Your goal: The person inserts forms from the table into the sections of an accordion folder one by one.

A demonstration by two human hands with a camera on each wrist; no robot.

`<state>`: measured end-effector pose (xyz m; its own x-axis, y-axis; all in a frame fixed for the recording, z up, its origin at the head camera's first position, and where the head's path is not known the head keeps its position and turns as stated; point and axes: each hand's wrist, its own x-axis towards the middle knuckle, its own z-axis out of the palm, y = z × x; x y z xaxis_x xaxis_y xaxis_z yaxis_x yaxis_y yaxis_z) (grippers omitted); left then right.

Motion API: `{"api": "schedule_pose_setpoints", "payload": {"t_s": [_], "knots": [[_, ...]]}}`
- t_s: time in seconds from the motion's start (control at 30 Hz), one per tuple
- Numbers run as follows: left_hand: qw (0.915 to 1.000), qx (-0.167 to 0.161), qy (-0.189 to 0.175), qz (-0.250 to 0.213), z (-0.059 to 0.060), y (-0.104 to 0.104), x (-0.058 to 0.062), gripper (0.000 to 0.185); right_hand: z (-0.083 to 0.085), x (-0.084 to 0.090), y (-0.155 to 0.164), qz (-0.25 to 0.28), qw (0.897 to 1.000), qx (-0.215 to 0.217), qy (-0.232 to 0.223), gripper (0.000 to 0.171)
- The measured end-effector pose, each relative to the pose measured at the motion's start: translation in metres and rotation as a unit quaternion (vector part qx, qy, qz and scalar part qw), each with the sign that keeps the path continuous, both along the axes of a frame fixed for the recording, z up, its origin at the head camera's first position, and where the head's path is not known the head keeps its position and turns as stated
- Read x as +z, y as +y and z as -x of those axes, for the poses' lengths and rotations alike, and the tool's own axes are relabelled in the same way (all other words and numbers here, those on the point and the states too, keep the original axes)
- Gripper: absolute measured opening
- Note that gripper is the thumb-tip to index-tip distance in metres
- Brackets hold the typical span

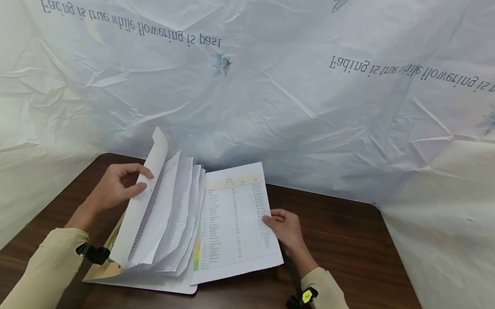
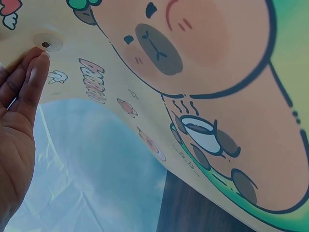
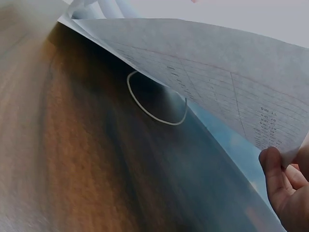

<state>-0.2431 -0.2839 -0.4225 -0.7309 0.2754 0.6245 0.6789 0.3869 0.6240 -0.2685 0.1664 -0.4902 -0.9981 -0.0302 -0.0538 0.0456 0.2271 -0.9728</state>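
Note:
A folder [image 1: 130, 222] stands open on the table, its white inner cover facing up and tilted. My left hand [image 1: 116, 187] pinches the cover's outer edge between thumb and fingers. In the left wrist view, the cover's outside shows a cartoon animal [image 2: 212, 48], and the fingertips are at a round snap button [image 2: 47, 44]. Several loose printed pages [image 1: 175, 218] fan upright beside the cover. On the right, my right hand [image 1: 286, 230] pinches the edge of a printed sheet [image 1: 233, 226] with a table of rows and a yellow header. The sheet is lifted and tilted at the folder's right side.
The dark wooden table [image 1: 328, 290] lies under everything. A thin pale loop [image 3: 154, 116] shows below the sheet in the right wrist view. White printed sheeting [image 1: 273, 100] hangs behind the table and along both sides.

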Motion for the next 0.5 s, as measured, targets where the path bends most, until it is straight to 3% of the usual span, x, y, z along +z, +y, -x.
{"api": "schedule_pose_setpoints", "payload": {"t_s": [0.5], "knots": [[1.0000, 0.001, 0.007, -0.004, 0.000, 0.000, 0.000, 0.025, -0.015, -0.014, -0.019, 0.018, 1.000, -0.015, 0.000, 0.028]]}}
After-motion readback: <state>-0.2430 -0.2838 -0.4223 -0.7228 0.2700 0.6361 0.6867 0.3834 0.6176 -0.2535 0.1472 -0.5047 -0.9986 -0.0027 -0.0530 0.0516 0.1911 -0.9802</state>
